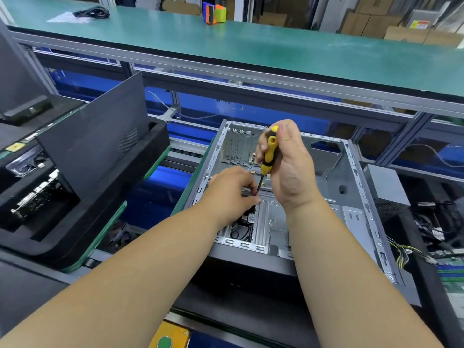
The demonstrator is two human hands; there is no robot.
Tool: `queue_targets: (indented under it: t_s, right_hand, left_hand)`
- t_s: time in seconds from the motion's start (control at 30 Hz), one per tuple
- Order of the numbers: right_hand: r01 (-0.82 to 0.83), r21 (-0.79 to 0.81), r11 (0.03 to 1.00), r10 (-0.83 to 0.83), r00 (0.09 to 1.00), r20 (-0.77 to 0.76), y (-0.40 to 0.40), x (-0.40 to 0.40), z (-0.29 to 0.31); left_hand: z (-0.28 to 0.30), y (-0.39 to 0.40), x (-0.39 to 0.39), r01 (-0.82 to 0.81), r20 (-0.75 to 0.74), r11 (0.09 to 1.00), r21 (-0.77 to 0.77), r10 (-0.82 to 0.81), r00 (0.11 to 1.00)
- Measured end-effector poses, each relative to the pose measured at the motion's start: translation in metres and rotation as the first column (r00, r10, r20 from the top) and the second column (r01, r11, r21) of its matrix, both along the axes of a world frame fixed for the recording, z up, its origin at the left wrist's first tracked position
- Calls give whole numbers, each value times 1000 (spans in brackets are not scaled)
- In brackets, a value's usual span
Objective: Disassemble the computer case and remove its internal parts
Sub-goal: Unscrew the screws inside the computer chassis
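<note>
The computer case (326, 187) lies open on its side on the conveyor line in front of the person, its bare metal floor facing up. Over its middle the right hand (288, 169) is curled round the yellow-and-black handle of a screwdriver (270, 154), held nearly upright with the tip pointing down into the case. The left hand (233, 192) pinches the lower shaft near the tip (the tip itself is hidden). To the left a black side panel (95, 136) leans in a foam tray (105, 222). Beyond runs a green tabletop (251, 46).
</note>
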State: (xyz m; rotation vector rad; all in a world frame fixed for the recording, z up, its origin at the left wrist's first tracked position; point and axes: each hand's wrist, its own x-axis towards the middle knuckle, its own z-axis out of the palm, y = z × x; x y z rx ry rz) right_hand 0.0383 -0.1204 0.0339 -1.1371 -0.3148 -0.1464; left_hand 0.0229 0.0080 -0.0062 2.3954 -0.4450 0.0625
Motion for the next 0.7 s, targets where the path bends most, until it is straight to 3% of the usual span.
queue_targets:
  t_s: [0.1, 0.23, 0.7]
  right_hand:
    - [42, -87, 995, -39, 999, 34, -3, 0, 0]
    - [27, -48, 998, -27, 1000, 6, 9, -2, -1]
    - [85, -184, 979, -66, 992, 108, 17, -10, 1]
  left_hand:
    - [0, 0, 0, 2, 11, 1000, 14, -2, 1000]
    - [-1, 0, 0, 9, 20, 1000, 26, -10, 1000]
    - [0, 0, 2, 22, 20, 999, 23, -23, 1000]
